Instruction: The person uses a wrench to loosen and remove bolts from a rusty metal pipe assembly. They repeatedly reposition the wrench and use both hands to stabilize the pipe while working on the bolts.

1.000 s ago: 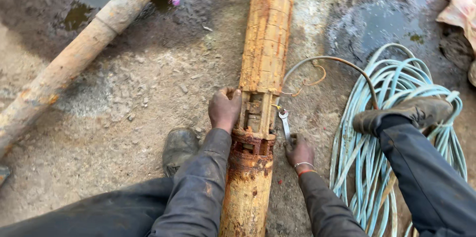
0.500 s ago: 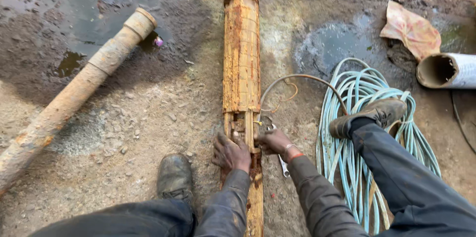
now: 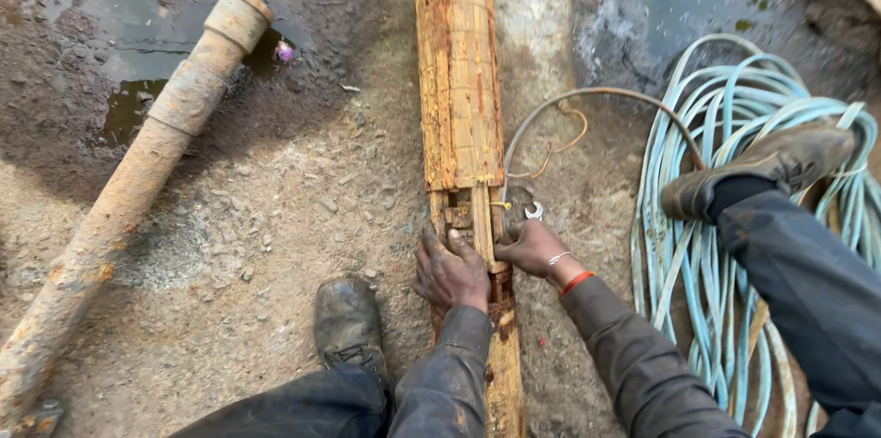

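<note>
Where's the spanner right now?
The spanner lies just right of the rusty cylinder, its head showing above the right hand, near the curled wire.

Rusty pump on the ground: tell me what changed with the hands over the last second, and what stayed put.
The right hand came up off the ground beside the rusty pump onto its open joint, next to the spanner. The left hand slid from the pump's left edge down onto the same joint. Whether either hand grips anything cannot be told. The pump, grey pipe, blue hose coil and both boots kept their places.
</note>
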The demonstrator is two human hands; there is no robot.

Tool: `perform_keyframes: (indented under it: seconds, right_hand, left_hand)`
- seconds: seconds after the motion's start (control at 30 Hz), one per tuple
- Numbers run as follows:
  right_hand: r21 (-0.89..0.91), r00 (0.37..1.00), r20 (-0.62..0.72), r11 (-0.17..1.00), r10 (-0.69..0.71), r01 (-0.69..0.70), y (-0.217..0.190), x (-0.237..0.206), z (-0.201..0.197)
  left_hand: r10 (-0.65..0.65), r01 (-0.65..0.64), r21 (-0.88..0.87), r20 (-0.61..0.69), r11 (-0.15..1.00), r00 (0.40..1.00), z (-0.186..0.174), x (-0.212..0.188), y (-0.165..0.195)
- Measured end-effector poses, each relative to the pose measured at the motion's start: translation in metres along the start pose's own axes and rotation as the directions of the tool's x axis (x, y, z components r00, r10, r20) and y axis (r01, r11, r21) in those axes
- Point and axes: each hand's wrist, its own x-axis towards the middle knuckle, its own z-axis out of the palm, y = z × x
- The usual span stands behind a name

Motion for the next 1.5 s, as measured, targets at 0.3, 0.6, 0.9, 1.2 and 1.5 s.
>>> perform_keyframes:
  seconds: [0.3, 0.6, 0.9, 1.2, 1.5]
  right_hand:
    - [0.205, 0.988, 0.130, 0.977, -0.079, 0.052, 0.034, 0.011, 0.001]
    - [-0.417, 0.979, -0.066, 0.886, 0.192, -0.202, 0.014, 0.005, 0.000]
    - [-0.016, 1.000, -0.027, 1.000, 0.016, -0.017, 0.042, 0.009, 0.010]
    - [0.319, 0.992, -0.021, 0.941, 0.128, -0.115, 0.063, -0.001, -0.020]
    - [-0.202, 0.900, -0.435, 0.975, 0.001, -0.099, 0.076, -0.031, 0.009]
  left_hand:
    - [-0.038, 0.038, -0.012, 0.037, 0.999, 0.999, 0.015, 0.003, -0.006]
    - [0.015, -0.015, 0.003, -0.006, 1.000, 1.000, 0.020, 0.002, -0.009]
    - [0.055, -0.056, -0.020, -0.055, 0.998, 0.997, 0.023, 0.001, -0.013]
    - [0.098, -0.103, -0.037, -0.115, 0.994, 0.988, 0.027, 0.003, -0.015]
    - [0.062, -0.068, -0.087, -0.076, 0.994, 0.995, 0.018, -0.001, -0.010]
